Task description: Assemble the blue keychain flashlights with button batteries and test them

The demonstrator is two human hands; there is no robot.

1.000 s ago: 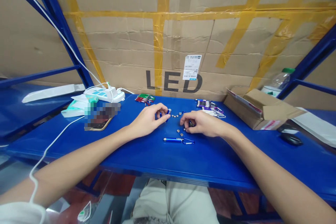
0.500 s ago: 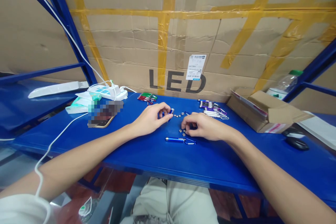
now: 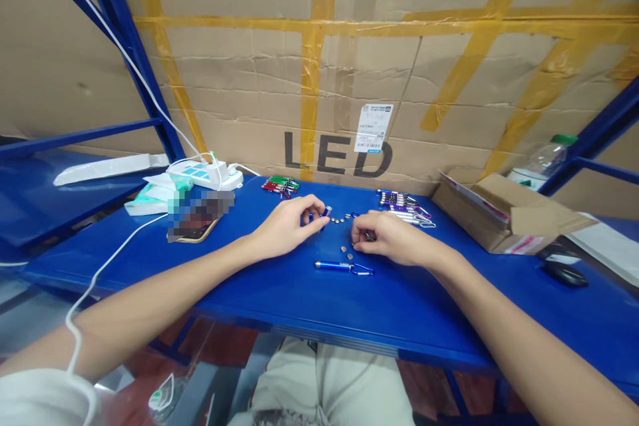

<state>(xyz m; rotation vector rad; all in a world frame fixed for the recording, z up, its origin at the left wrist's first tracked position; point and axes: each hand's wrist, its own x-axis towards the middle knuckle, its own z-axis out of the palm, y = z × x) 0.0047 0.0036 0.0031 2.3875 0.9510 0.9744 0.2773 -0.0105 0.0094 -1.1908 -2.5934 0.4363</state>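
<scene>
Currently, left hand (image 3: pixel 287 229) pinches blue tube (image 3: pixel 324 215) mid-table; right hand (image 3: pixel 392 236) curled, contents unclear, just right of small discs (image 3: pixel 343 249). Tube judged light, stiff, slick; best gripped around the barrel.

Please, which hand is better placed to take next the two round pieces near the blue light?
Probably the right grip: its fingertips are close to the round pieces, though something dark shows inside. The left grip holds a blue part.

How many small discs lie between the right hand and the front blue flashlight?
2: left disc and right disc, the latter nearer the flashlight. The right hand may hide more.
</scene>
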